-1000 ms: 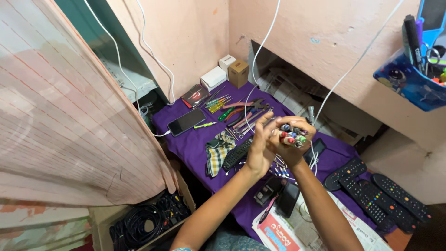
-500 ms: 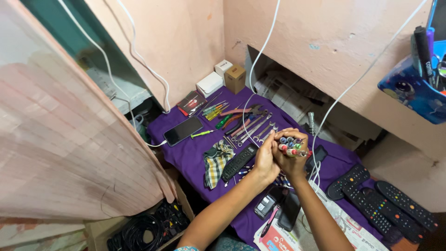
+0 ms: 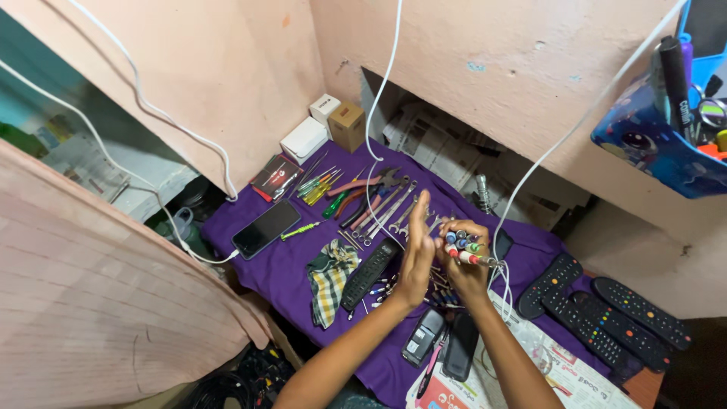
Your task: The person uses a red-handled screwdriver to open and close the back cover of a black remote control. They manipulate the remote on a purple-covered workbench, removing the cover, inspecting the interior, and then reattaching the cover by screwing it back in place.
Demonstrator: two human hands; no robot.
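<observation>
The right hand is clenched around a bundle of small screwdrivers, held above the purple cloth. The left hand is released, fingers straight and together, its palm pressed flat against the side of the bundle. The shafts are hidden inside the fist; only the coloured handle caps show, and one tip sticks out to the right. The bundle's long axis runs roughly upward, caps toward the camera. A black remote lies on the cloth below.

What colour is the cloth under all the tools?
Purple cloth, seen best in the head view.
</observation>
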